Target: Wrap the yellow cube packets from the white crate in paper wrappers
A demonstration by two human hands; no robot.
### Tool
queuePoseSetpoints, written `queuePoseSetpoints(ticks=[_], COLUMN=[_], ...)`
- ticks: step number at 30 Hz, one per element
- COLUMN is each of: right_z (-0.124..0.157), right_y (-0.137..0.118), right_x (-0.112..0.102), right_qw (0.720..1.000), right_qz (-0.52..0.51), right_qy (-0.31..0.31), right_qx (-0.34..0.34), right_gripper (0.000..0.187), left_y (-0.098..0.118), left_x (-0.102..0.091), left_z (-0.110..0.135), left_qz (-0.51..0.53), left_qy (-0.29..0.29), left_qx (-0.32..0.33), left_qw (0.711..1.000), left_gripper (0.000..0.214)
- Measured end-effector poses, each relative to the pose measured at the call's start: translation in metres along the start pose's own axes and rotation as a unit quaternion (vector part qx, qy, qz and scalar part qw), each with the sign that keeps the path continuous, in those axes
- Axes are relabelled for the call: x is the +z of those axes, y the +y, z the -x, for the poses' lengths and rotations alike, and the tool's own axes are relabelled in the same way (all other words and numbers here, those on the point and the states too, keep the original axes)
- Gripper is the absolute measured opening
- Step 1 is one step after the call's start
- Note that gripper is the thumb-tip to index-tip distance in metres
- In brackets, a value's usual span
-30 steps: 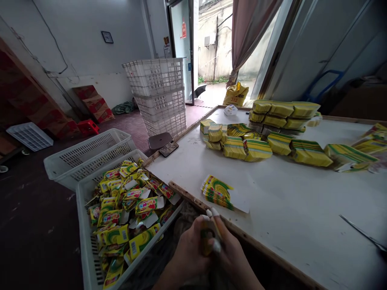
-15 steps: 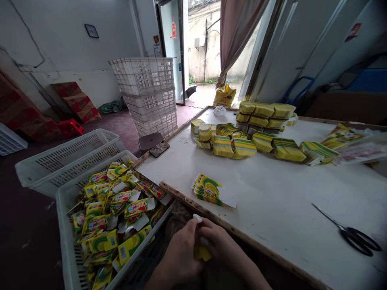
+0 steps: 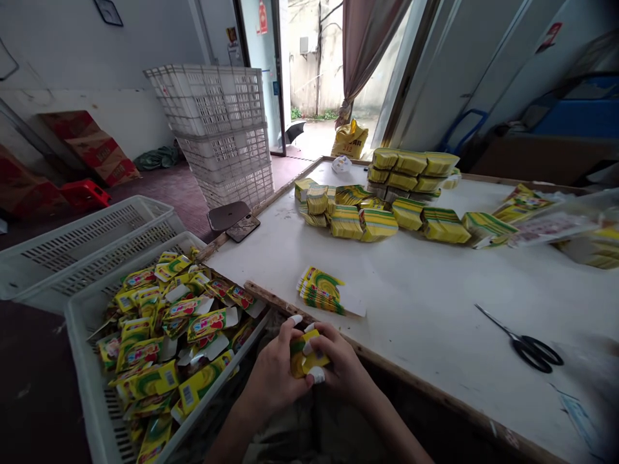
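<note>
Between my two hands, just in front of the table's wooden edge, is a small yellow carton (image 3: 298,358). My left hand (image 3: 277,367) is closed around its left side. My right hand (image 3: 337,358) grips the other side, its fingers lying over the carton's face. White coverings show on several fingertips. Beyond my hands a fanned stack of flat printed yellow and green cartons (image 3: 320,290) lies on the white table (image 3: 411,290). To the left, a white crate (image 3: 80,361) is heaped with cartons of the same print, many with white flaps sticking out.
Black-handled scissors (image 3: 532,351) lie at the right. Bundles of flat cartons (image 3: 365,223) line the table's far side, near a plastic bag (image 3: 556,222). A phone (image 3: 243,227) rests by the left edge. Tall stacked crates (image 3: 217,129) stand beside the doorway.
My hands have risen a little and spread, so the yellow carton between them shows more. The whole view has shifted, with table and crates appearing further left and higher.
</note>
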State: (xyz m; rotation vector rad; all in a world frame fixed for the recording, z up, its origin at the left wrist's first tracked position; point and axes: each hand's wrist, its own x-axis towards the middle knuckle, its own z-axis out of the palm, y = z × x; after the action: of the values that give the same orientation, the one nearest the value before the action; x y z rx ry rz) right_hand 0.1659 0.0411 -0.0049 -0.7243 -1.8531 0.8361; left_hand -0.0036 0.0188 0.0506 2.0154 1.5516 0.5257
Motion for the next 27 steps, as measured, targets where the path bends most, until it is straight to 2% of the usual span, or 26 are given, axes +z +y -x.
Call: queuePoseSetpoints(ticks=[5, 8, 10, 11, 12, 13, 14, 15, 16, 18, 22, 25, 27], right_z=[0.004, 0.001, -0.007, -0.012, -0.018, -0.024, -0.029, -0.035, -0.039, -0.047, -0.052, -0.051, -0.047], right_y=[0.003, 0.003, 0.009, 0.015, 0.022, 0.029, 0.037, 0.044, 0.050, 0.059, 0.062, 0.054, 0.041], right_x=[0.013, 0.014, 0.004, -0.003, -0.012, -0.021, -0.029, -0.036, -0.041, -0.045, -0.040, -0.035, -0.028], right_qw=[0.998, 0.998, 0.995, 0.990, 0.980, 0.968, 0.956, 0.947, 0.943, 0.938, 0.937, 0.941, 0.947], right_qz=[-0.021, -0.038, -0.005, 0.028, 0.069, 0.106, 0.135, 0.157, 0.170, 0.190, 0.196, 0.167, 0.134], right_qy=[0.040, 0.044, 0.075, 0.106, 0.145, 0.180, 0.205, 0.217, 0.218, 0.208, 0.201, 0.210, 0.209], right_qx=[0.032, 0.037, 0.062, 0.085, 0.114, 0.141, 0.161, 0.176, 0.186, 0.201, 0.209, 0.208, 0.205], right_gripper=[0.060, 0.074, 0.073, 0.066, 0.055, 0.045, 0.038, 0.037, 0.037, 0.036, 0.035, 0.041, 0.044], left_y=[0.005, -0.004, -0.017, -0.024, -0.032, -0.039, -0.045, -0.049, -0.053, -0.056, -0.059, -0.058, -0.051], left_x=[0.013, 0.011, -0.006, -0.019, -0.034, -0.050, -0.063, -0.073, -0.078, -0.073, -0.026, 0.006, 0.017], left_z=[0.003, 0.001, -0.002, -0.004, -0.006, -0.008, -0.010, -0.010, -0.010, -0.009, -0.005, -0.001, -0.001], left_qz=[-0.043, -0.014, 0.016, 0.019, 0.011, -0.025, -0.058, -0.068, -0.061, -0.018, 0.112, 0.215, 0.288], left_qy=[0.065, 0.106, 0.207, 0.292, 0.403, 0.485, 0.542, 0.557, 0.552, 0.506, 0.381, 0.306, 0.266], left_qx=[-0.004, 0.002, 0.004, -0.002, -0.009, -0.024, -0.036, -0.030, -0.022, -0.019, -0.047, -0.055, -0.046], left_qw=[0.997, 0.994, 0.978, 0.956, 0.915, 0.874, 0.838, 0.827, 0.832, 0.862, 0.917, 0.926, 0.919], left_gripper=[0.073, 0.071, 0.064, 0.062, 0.068, 0.087, 0.101, 0.107, 0.108, 0.097, 0.069, 0.066, 0.069])
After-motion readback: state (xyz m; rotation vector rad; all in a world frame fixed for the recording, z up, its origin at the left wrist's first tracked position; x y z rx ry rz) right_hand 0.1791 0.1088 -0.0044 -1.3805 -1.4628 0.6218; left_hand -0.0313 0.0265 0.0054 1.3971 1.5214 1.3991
